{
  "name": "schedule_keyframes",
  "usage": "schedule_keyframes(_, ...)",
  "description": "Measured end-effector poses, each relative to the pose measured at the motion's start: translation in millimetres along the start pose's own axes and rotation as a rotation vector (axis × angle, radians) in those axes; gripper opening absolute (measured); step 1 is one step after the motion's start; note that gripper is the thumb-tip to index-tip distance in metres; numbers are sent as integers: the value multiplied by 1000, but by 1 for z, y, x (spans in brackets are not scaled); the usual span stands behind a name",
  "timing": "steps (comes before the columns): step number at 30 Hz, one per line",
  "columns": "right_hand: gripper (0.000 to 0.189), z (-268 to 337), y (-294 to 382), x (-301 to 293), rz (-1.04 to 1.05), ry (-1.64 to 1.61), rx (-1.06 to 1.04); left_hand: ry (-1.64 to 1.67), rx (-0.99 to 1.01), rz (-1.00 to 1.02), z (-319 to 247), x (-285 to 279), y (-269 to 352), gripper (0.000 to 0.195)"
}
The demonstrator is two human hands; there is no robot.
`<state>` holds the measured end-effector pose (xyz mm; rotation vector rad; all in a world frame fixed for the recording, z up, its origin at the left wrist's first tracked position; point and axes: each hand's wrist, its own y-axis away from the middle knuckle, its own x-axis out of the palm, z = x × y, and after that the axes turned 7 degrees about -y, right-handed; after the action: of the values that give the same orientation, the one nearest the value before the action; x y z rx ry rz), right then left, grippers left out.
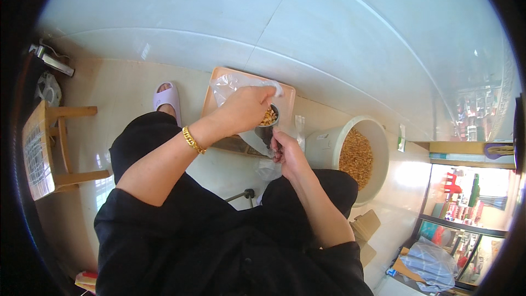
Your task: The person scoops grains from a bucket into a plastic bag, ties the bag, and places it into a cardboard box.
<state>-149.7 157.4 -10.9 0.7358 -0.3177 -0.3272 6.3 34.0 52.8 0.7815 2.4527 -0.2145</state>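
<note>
My left hand point(257, 105), with a gold chain bracelet on its wrist, pinches the rim of a clear plastic bag point(225, 84). Just beneath it is a dark, round-mouthed scoop or cup point(276, 111) filled with yellow and pale kernels point(269, 117), which look like corn. The fingers of my right hand point(285, 148) are closed at the lower side of this vessel; whether they grip its handle, the bag's plastic or both cannot be told. Behind both hands lies a peach-coloured tray point(290, 94), partly under the bag.
A large pale bucket point(320, 142) of golden-brown kernels point(355, 156) leans at the right, by my knee. Beyond the tray rises a glossy tiled wall point(205, 4). A wooden stool point(61, 144) lies at the left. Cardboard point(365, 226) is on the floor at the lower right.
</note>
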Motion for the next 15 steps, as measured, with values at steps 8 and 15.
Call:
schedule_keyframes(8, 36, 14, -49, -15, -69, 223, 93, 42, 0, 177, 20, 1, -2, 16)
schedule_keyframes(15, 35, -6, -94, -38, -271, 652, -213, 361, -373, 306, 42, 25, -14, 18)
